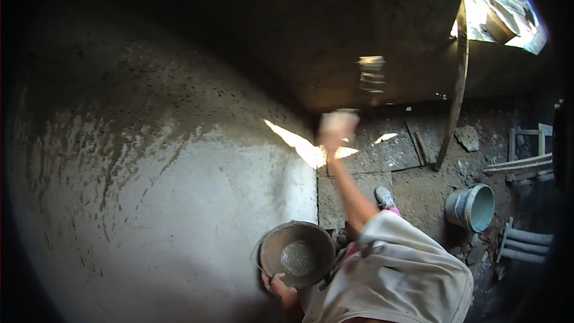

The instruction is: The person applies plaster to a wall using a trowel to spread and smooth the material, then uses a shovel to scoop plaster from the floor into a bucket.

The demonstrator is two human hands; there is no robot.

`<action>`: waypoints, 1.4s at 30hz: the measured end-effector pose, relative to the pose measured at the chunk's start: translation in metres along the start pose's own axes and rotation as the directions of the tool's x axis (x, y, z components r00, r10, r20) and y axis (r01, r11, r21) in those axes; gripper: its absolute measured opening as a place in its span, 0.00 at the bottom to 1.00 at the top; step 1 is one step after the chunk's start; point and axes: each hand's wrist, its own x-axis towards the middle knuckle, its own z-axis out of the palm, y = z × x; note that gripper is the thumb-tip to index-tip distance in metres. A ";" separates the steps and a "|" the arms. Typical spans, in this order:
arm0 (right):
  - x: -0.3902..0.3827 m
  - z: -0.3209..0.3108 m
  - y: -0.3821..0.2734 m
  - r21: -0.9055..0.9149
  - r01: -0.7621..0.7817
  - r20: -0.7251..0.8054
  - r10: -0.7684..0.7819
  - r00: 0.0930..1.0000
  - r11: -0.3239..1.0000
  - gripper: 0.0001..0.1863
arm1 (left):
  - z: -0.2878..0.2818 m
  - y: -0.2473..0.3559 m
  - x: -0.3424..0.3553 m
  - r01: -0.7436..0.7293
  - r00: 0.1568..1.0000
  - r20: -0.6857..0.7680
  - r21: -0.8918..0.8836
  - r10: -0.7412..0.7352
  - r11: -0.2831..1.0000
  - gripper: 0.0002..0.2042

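Observation:
My left hand (276, 286) grips the near rim of a round metal pan (297, 254) with a little wet grey mortar at its bottom, held low beside the wall. My right hand (338, 130) is raised at arm's length and blurred by motion, fingers closed. A pale, flat, blurred shape above it looks like a trowel blade (372, 75). The hand is at the corner where the grey plastered wall (179, 191) meets the darker, rougher wall (359, 36). A cream sleeve (394, 269) covers my upper right arm.
A pale blue bucket (471, 206) lies tilted on the dirt floor at the right. A long wooden pole (457, 84) leans against the dark wall. Pale pipes (526, 242) and planks (520, 164) lie at the far right. My shoe (384, 196) stands on the rubble. Daylight enters through an opening (502, 6) at the top right.

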 end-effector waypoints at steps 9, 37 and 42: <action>0.046 -0.403 -0.239 0.671 -0.701 0.123 -0.896 0.426 -0.241 0.32 | 0.023 0.005 0.030 0.541 0.819 -0.066 -0.238 -0.569 0.806 0.33; -0.092 -0.196 0.362 0.321 -0.285 0.947 -0.310 0.084 0.903 0.36 | 0.375 -0.074 -0.131 0.700 0.618 0.462 0.045 -0.636 0.713 0.43; -0.103 -0.151 0.460 0.394 -0.426 0.915 -0.303 0.266 0.814 0.35 | 0.505 -0.086 -0.179 0.656 0.553 0.470 0.263 -0.688 0.707 0.37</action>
